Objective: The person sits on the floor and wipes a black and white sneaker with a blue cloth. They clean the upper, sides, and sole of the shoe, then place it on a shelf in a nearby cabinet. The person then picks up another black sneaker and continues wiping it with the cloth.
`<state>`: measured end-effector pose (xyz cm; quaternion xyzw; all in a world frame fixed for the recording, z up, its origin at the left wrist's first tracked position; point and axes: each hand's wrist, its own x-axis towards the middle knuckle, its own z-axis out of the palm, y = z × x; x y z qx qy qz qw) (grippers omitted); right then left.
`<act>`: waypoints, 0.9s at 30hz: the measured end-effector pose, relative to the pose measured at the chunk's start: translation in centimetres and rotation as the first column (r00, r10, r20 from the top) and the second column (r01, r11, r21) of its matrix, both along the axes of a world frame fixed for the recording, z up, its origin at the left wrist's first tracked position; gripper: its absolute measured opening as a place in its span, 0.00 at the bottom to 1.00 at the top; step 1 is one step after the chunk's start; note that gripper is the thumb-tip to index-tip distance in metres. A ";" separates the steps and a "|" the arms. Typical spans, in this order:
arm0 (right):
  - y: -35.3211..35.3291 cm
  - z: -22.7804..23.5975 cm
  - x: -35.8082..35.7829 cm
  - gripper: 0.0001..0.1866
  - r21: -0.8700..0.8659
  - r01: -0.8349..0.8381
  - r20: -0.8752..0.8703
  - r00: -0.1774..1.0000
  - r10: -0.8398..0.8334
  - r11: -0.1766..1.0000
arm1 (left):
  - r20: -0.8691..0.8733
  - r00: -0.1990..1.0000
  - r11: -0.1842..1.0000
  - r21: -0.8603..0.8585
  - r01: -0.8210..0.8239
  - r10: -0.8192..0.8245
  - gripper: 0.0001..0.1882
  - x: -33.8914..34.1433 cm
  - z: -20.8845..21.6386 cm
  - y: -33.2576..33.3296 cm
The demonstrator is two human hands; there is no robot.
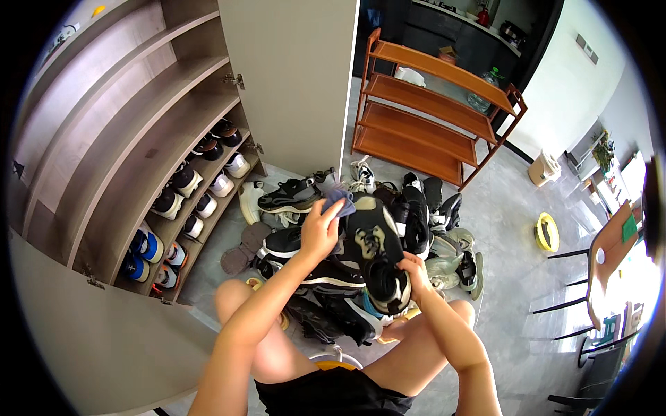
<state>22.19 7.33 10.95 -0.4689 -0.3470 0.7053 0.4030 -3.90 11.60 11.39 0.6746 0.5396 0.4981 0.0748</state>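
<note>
At far L., a grey-beige shoe cabinet (156,149) stands w/ doors open; its lower shelves hold paired footwear, incl. blue-black sneakers (143,251) w/ white trim nr. the front end. R. of these, on grey floor tile, white high-top (250,202) and taupe slippers (243,251) edge a heap of mixed shoes btwn cabinet and wooden rack. Centre: L. hand (320,232), fingers closed, pinches a grey-blue cloth (338,203) beside the toe of a black lace-up sneaker (378,260) w/ cream laces, held above the heap, toe pointing away from wearer. R. hand (416,272) grips same sneaker nr. its heel, on the R. side. Behind the heap, approx. centre-R., stands the red-brown slatless wooden rack (423,111), four-tiered. Far R.: beige waste bin (544,169), then yellow basin (553,239), both on floor.
</note>
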 end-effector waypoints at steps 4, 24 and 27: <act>-0.4 1.3 -0.6 0.15 0.017 0.032 0.018 0.999 -0.032 0.999 | -0.006 0.991 0.991 -0.038 0.131 -0.132 0.22 2.8 -0.6 -2.5; -1.2 0.1 -1.3 0.25 0.179 -0.266 0.327 0.924 0.198 0.947 | -0.300 0.953 0.999 0.017 0.046 -0.038 0.26 2.3 0.2 -1.8; -0.4 0.0 -0.7 0.20 0.191 -0.303 0.514 0.841 0.167 0.934 | -0.226 0.893 0.921 -0.069 0.384 -0.389 0.26 5.1 0.6 -5.0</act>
